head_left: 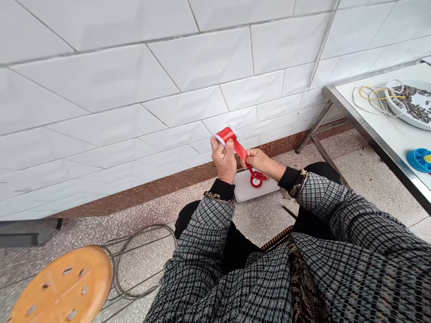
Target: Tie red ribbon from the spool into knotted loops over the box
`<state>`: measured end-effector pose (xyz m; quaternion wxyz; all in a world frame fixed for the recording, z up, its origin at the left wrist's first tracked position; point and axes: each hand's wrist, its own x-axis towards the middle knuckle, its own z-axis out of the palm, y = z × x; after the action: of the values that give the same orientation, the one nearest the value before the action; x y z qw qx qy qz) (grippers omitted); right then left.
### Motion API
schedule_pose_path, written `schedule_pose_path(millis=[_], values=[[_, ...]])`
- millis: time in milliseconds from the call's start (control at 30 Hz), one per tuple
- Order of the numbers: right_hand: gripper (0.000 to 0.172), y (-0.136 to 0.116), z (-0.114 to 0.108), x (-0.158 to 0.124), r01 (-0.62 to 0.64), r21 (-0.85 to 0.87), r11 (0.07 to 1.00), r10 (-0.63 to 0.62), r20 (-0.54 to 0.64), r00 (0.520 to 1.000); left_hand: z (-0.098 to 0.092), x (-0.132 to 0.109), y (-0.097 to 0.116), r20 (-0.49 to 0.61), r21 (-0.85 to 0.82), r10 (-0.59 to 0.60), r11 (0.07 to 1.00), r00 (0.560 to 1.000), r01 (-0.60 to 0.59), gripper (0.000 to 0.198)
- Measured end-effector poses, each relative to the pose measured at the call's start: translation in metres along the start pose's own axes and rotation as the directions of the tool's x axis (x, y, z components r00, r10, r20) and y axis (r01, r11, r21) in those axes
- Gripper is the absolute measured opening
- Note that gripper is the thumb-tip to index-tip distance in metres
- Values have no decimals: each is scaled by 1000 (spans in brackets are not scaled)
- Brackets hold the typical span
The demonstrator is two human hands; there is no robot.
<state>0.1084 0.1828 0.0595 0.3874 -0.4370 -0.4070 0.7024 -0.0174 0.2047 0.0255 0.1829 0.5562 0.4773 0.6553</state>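
Note:
My left hand [225, 160] is closed around a white-flanged spool of red ribbon [226, 134], held up in front of the tiled wall. A length of the red ribbon [240, 150] runs down from the spool to my right hand [259, 160], whose fingers are pinched on it. Beneath the right hand, a darker red looped piece [256, 181] shows against a pale flat board or box lid [243, 186] low by the floor. Part of that looped piece is hidden behind the fingers, and I cannot tell if it joins the ribbon.
At left lies a stool with an orange round seat [63, 287] and metal legs. A steel-edged table [367, 121] at right bears a plate of seeds [412, 117], loose white cord [375, 99] and a blue plastic object [418, 160]. White tiles [202, 58] form the wall ahead.

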Motion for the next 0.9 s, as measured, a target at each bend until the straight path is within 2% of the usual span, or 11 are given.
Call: schedule_pose_path(millis=[100, 267, 433, 533, 667, 800, 900], values=[[20, 2, 0, -7, 15, 52, 999, -18, 48, 999, -5, 5, -4, -12, 38, 21, 999, 1000, -21, 53], [5, 7, -2, -15, 121, 105, 987, -142, 218, 966, -12, 8, -9, 49, 100, 46, 994, 998, -51, 57], [25, 0, -5, -22, 114, 208, 972, -178, 324, 929, -17, 6, -9, 150, 89, 95, 990, 984, -109, 54], [33, -7, -12, -26, 110, 255, 961, -204, 382, 901, -20, 5, -11, 246, 46, 196, 976, 949, -214, 52], [29, -12, -24, -29, 93, 257, 962, -196, 412, 890, -23, 2, -16, 366, -11, 323, 939, 873, -343, 53], [26, -13, -32, -28, 26, 268, 963, -148, 447, 882, -28, 1, -20, 446, 20, 347, 918, 825, -397, 57], [21, -14, -34, -27, -10, 293, 956, -125, 438, 890, -33, 2, -22, 512, 76, 323, 906, 796, -417, 63]])
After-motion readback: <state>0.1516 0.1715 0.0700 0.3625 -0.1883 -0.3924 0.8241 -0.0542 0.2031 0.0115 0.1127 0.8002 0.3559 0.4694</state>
